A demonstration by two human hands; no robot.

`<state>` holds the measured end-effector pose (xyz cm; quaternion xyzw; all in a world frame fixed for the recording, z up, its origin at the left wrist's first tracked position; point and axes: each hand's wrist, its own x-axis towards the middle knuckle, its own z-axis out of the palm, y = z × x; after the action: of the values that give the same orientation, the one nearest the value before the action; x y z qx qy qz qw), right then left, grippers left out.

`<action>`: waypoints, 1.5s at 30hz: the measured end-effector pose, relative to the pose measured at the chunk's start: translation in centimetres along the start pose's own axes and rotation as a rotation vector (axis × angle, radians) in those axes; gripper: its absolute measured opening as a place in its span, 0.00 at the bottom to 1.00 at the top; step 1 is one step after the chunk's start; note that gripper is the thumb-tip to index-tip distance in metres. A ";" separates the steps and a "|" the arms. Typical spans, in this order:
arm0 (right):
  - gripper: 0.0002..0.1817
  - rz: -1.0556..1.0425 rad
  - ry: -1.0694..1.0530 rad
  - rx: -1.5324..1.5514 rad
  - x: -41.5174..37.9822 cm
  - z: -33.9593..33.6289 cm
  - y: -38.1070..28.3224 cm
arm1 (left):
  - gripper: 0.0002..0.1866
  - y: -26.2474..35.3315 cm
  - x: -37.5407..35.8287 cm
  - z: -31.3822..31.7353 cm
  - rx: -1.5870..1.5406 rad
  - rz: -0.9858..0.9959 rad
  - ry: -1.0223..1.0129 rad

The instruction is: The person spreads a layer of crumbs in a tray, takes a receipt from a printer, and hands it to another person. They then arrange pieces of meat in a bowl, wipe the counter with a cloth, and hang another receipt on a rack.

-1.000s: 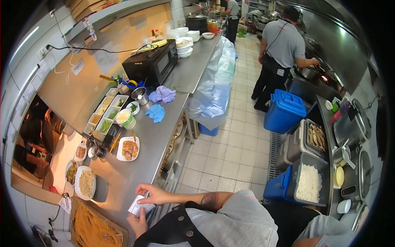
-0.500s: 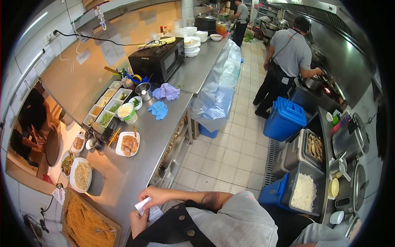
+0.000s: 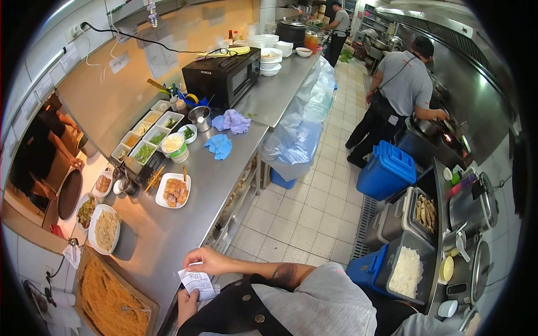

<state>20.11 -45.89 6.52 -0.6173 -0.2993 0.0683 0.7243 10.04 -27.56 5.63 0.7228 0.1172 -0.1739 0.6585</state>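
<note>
A white printed paper slip (image 3: pixel 196 281), like an order ticket, is stretched between my hands at the counter's near edge. My right hand (image 3: pixel 207 261) pinches its upper end, while my left hand (image 3: pixel 188 304) grips the lower edge, close to my apron. Rows of print show, too small to read. More white paper hangs beside it, near the apron. Farther along the counter are a square white dish of browned chunks (image 3: pixel 174 191) and an oval white bowl of pale shredded food (image 3: pixel 105 229).
A tray of orange-brown crumbs (image 3: pixel 112 297) lies at lower left. Topping containers (image 3: pixel 158 136), blue cloths (image 3: pixel 218 147) and a black microwave (image 3: pixel 224 75) line the steel counter. A co-worker (image 3: pixel 404 84) stands at the stove. People's arms show through the hatch. Behind me sits a rice bin (image 3: pixel 407 273).
The slip, curled before, is now flattened out with its print facing up. My right hand's fingers have shifted along its upper edge. Hands beyond the hatch have moved apart.
</note>
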 end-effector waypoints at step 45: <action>0.05 0.511 -0.667 0.048 8.4 16.1 4.4 | 0.17 -3.5 -7.7 -6.2 0.056 0.119 0.957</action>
<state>19.78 -27.18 6.30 -0.5986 -0.3528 0.4490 0.5618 2.20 -20.56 5.99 0.7446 0.3606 0.2130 0.5197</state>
